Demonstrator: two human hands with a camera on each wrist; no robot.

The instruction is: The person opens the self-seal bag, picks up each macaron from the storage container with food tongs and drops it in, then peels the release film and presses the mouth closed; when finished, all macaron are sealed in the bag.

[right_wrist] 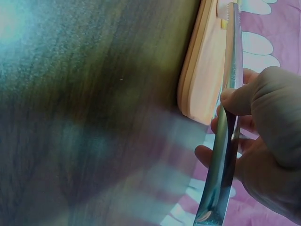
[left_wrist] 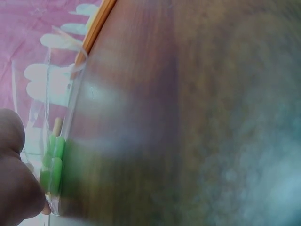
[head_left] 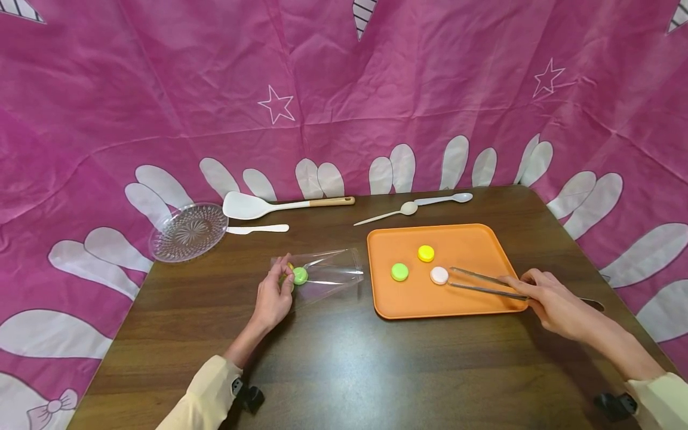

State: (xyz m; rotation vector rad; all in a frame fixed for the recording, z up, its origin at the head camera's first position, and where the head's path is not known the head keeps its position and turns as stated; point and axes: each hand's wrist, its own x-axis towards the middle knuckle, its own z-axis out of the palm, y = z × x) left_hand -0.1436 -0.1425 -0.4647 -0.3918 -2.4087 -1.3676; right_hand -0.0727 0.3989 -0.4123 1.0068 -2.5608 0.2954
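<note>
Currently, the left hand point(head_left: 274, 295) pinches one end of a clear bag point(head_left: 333, 269) with a green macaron point(head_left: 300, 276) inside, left of an orange tray point(head_left: 467, 239), while the right hand point(head_left: 556, 306) grips metal tongs point(right_wrist: 214, 174), tips parted just beside a pale pink macaron point(head_left: 439, 275) on the tray.

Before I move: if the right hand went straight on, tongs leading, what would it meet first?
The tongs in the right hand would likely meet the pale pink disc on the orange tray first; whether they touch it now is unclear.
</note>
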